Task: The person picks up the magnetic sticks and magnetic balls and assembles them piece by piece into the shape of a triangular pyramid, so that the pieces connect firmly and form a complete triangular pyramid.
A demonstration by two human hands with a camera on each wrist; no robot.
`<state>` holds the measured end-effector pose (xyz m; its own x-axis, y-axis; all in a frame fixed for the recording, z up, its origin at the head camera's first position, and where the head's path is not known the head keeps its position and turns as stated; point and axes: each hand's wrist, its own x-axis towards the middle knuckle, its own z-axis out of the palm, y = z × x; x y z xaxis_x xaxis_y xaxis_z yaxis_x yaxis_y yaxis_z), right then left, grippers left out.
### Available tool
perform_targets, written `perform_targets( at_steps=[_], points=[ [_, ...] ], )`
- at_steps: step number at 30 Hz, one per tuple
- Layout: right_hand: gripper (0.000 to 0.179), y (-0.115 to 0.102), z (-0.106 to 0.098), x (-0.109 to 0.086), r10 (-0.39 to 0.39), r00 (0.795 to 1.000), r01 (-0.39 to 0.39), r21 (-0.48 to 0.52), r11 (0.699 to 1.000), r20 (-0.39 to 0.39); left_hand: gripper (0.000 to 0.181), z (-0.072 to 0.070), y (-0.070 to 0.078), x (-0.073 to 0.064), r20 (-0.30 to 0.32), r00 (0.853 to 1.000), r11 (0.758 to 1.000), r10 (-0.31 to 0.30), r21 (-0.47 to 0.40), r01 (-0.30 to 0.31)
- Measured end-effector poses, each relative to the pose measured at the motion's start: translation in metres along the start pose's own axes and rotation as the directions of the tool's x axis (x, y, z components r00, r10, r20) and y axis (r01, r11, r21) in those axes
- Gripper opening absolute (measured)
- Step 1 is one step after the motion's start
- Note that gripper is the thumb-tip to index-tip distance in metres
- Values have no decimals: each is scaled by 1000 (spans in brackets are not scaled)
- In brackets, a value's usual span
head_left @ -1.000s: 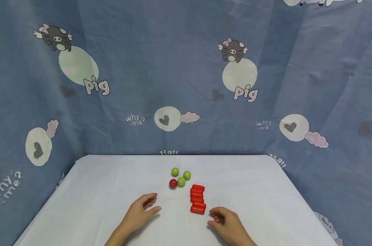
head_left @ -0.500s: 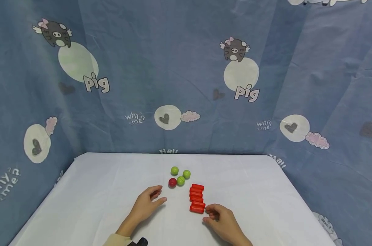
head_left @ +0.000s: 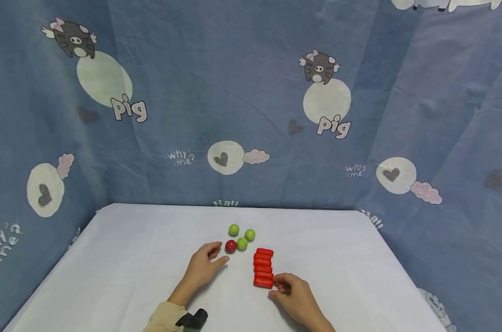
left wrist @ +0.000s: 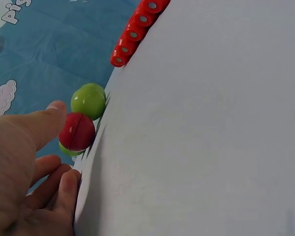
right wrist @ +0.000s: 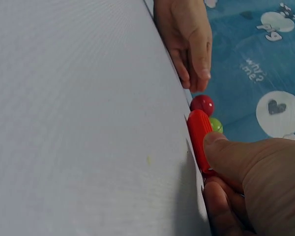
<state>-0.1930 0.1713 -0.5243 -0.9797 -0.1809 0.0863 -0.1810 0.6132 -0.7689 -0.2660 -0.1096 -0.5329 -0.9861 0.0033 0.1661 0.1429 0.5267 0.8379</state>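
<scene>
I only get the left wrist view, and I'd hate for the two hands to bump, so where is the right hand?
Observer: The head view shows the right hand by the right end of the nearest of the red cylinders; I can't tell if it touches.

Operator: I make out one green ball and a sliver of another behind the red ball. Is that all of them?

Observer: No, the head view shows three green balls.

Operator: And is the left arm sleeved?

Observer: Yes, the head view shows a beige sleeve on the forearm.
</scene>
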Motion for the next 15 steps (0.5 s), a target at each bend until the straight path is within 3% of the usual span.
perform_targets(
  at_steps=[15],
  points=[
    [35, -6, 8, 7, -42, 999, 42, 2, 999, 4, 48, 11, 3, 17, -18, 1000, 1000, 5, 4, -5]
  ],
)
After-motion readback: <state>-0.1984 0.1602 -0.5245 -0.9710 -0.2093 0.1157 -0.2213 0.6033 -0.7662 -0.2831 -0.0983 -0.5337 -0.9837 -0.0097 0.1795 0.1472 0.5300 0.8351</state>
